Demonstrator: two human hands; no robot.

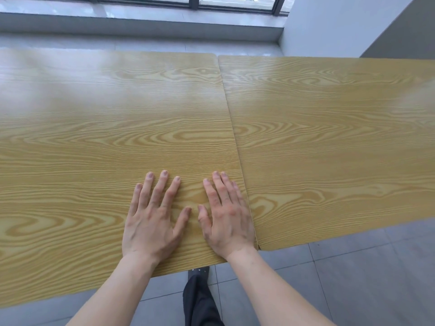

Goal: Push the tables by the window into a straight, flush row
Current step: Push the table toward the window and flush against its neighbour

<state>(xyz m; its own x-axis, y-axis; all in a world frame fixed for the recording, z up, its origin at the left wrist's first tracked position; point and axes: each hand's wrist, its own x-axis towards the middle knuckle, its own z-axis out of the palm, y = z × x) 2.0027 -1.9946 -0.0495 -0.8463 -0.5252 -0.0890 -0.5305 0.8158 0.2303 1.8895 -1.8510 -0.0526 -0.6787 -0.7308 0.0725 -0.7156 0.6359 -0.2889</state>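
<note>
Near the left table's (94,137) front right corner, my left hand (153,222) and right hand (227,220), both flat, fingers spread, gripping nothing, beside the right table (329,137).

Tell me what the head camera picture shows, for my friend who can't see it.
Two bare hands, the left hand and right hand, lie flat, fingers spread, on the left yellow wood-grain table by its seam with the right yellow wood-grain table. Beyond them is a grey window sill.

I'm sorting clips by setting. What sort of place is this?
Probably an office, classroom or canteen-style room, not a home: two plain wood-grain tables, the left table and the right table, butted side by side, a grey tiled floor, and a wide window with a long sill.
</note>
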